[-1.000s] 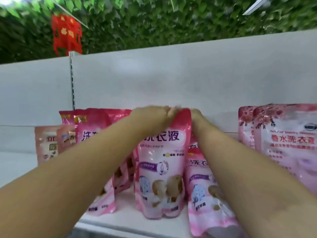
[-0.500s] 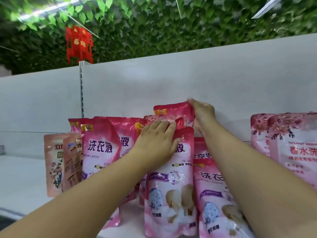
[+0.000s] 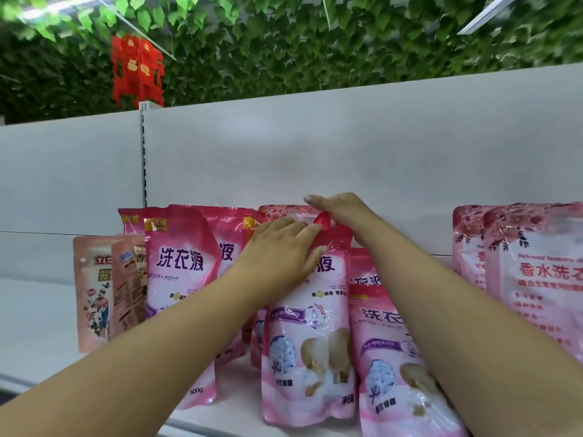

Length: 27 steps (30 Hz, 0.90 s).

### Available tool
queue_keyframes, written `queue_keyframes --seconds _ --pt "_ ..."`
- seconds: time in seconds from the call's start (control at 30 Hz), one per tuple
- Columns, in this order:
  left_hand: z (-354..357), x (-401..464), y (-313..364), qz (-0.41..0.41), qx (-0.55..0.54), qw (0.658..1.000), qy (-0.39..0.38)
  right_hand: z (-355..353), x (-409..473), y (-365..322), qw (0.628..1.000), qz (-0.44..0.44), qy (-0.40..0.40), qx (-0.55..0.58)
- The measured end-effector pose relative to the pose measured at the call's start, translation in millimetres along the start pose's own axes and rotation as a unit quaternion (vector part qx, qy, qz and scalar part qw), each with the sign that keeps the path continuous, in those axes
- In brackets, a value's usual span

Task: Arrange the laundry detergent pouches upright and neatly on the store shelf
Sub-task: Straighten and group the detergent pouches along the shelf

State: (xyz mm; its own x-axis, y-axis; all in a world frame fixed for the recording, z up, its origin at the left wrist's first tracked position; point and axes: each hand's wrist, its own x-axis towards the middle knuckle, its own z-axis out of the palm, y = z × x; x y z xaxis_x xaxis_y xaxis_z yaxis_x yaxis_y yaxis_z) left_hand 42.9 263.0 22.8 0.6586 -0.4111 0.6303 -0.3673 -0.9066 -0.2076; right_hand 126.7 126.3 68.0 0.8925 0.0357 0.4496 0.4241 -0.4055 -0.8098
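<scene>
Laundry detergent pouches in bright pink stand in a loose cluster on a white store shelf (image 3: 38,335), where a person reaches in with both bare arms from the lower corners of the view. The left hand (image 3: 280,257) lies palm-down, fingers straight and close together, pressed flat against the upper front of the middle pouch (image 3: 310,342), gripping nothing. The right hand (image 3: 339,209) reaches over that pouch's top edge, its index finger extended toward the left, while its thumb and lower fingers appear to pinch the red top corner of the middle pouch; the exact contact is partly hidden behind the left fingertips. The middle pouch stands upright on its base near the shelf's front edge, long axis vertical, printed face toward the camera and top seal up. Just beside it on the right, touching, the right-hand pouch (image 3: 397,357) also stands on end, partly covered by the right forearm. To the left, the left-hand pouch (image 3: 179,279) stands upright with a slight lean, others ranked behind it. Behind the hands a paler floral pouch (image 3: 284,211) shows only its top edge. Two small peach sachets (image 3: 94,294) stand at far left, and larger pale pink bags (image 3: 536,279) stand well apart at right. Above the grey back panel (image 3: 347,152) hang green artificial leaves (image 3: 315,52) and a red paper lantern (image 3: 137,69).
</scene>
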Motion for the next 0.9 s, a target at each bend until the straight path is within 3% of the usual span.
queue_keyframes --seconds 0.13,0.2,0.4,0.53,0.6,0.8,0.9 --pt "2.9 0.1 0.6 -0.003 -0.014 1.0 0.019 -8.3 7.3 0.1 0.994 0.039 -0.048 -0.093" --pt "4.7 0.7 0.1 -0.001 -0.026 0.999 0.029 -8.4 12.6 3.3 0.995 0.031 -0.039 -0.083" --pt "-6.8 12.4 -8.1 -0.018 -0.055 0.997 0.056 -0.7 16.7 -8.1 0.993 -0.015 0.069 0.091" --pt "-17.1 20.3 -16.5 -0.013 -0.07 0.992 0.108 -20.5 12.9 -53.0 0.94 -0.078 0.12 0.308" --pt "-21.2 22.2 -18.0 -0.007 -0.072 0.99 0.125 -37.5 8.8 -76.1 0.923 -0.113 0.16 0.33" --pt "-46.8 28.7 -12.8 -0.005 -0.205 0.979 0.009 -86.1 -9.1 -113.7 0.896 -0.18 0.246 0.322" --pt "-60.2 34.9 -13.6 0.031 -0.202 0.979 -0.026 -107.3 -15.2 -116.0 0.892 -0.185 0.289 0.294"
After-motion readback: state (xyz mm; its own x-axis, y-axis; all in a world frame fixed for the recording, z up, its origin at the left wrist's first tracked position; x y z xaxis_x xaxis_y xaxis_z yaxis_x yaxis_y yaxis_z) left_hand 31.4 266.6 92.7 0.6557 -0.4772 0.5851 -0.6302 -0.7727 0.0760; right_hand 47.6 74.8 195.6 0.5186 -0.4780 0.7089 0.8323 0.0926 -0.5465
